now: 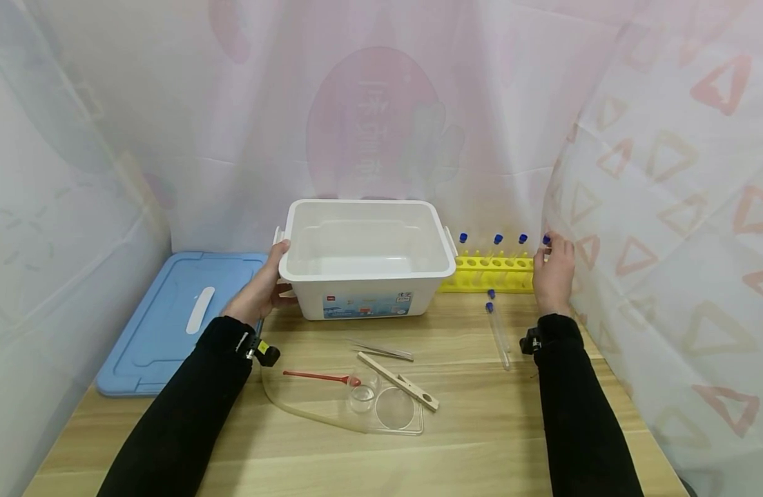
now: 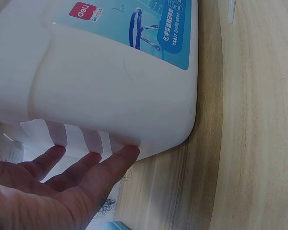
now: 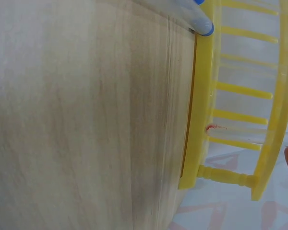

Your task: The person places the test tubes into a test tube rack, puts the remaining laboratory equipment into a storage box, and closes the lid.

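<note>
Watching remotely, I find the end tube [image 3: 240,132] upright at the three o'clock end of the yellow rack [image 1: 518,284], whose holes and base presumably keep such slim glassware from rolling. My right hand [image 1: 555,275] pinches it high, thumb and fingers curled around the top by the blue cap [image 1: 546,240], perhaps because only that part stands clear of the bars. It is clear and narrow, with a small reddish mark at its foot

Around the rack's six o'clock lie two loose tubes [image 1: 498,338], capped alike. At its nine o'clock sits the white tub [image 1: 306,290], hollow and labelled in blue; my left hand [image 1: 259,286] is spread against its end, fingertips pressing the wall, I judge to steady it

The blue lid [image 1: 151,331] lies at the tub's eight o'clock, the tweezers [image 1: 387,351] and wooden clamp [image 1: 396,379] toward six
</note>
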`<state>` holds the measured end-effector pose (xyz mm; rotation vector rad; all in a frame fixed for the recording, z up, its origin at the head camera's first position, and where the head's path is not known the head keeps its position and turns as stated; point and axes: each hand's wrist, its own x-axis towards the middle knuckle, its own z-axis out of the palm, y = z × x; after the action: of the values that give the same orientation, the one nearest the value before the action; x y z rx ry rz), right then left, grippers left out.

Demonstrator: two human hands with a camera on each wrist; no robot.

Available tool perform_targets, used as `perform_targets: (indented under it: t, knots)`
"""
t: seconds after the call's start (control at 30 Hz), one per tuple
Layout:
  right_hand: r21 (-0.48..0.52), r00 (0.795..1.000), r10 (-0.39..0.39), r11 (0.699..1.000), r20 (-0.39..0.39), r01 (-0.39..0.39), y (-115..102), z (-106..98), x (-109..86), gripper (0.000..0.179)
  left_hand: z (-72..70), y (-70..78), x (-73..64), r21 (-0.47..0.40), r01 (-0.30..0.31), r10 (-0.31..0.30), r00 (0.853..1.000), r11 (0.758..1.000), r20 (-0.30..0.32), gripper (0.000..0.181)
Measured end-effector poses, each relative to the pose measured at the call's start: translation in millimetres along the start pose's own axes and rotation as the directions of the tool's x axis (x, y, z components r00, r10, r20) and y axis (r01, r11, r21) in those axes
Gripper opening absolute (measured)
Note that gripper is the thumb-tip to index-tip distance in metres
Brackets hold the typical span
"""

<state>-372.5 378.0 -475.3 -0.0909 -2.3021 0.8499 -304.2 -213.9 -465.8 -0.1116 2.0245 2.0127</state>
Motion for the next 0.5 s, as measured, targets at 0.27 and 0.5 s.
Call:
perform_targets:
  t: [0.27,0.5]
  knots:
    - [-0.001,1.000,0.011,1.000,0.010,-0.011,2.1,0.7,-1.8,0.039,1.0,1.1,-1.1,-0.011,0.003,-0.003,1.000,1.000,0.002,0.107]
    - [-0.008,1.000,0.022,1.000,0.016,-0.021,5.4,0.6,-4.3,0.039,1.8,0.4,0.4,-0.001,0.001,-0.001,1.000,1.000,0.005,0.107]
